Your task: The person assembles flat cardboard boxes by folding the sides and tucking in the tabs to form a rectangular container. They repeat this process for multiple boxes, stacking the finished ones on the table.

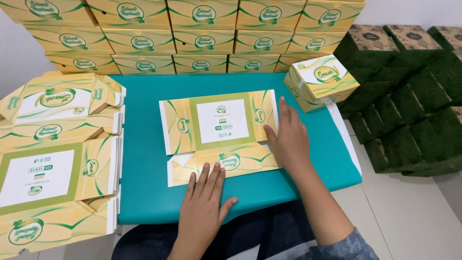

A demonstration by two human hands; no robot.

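A flat, unfolded box blank [219,135] lies near the middle of the teal table [144,192], printed side up. It is yellow with green swirls. A green-bordered white panel sits in the centre of its upper part, flanked by narrow yellow side panels, each with a small round green emblem. A long lower flap runs along the near edge, yellow with a green oval emblem, and its left end shows white card where the corner is cut or turned.

The left hand [204,202] lies palm down on the near edge of the lower flap, fingers straight and close together, thumb spread out to the side on the table. The right hand [288,137] lies flat at the blank's right end, fingers extended and together, tips pointing away along the right side panel. Neither hand grips anything; both press flat.

A stack of more flat blanks [53,163] sits to the left, just beside the table. One assembled box [320,82] stands at the far right corner of the table. Rows of assembled boxes [192,33] are stacked along the far wall. Dark green stacked boxes [404,101] rest on the floor to the right.
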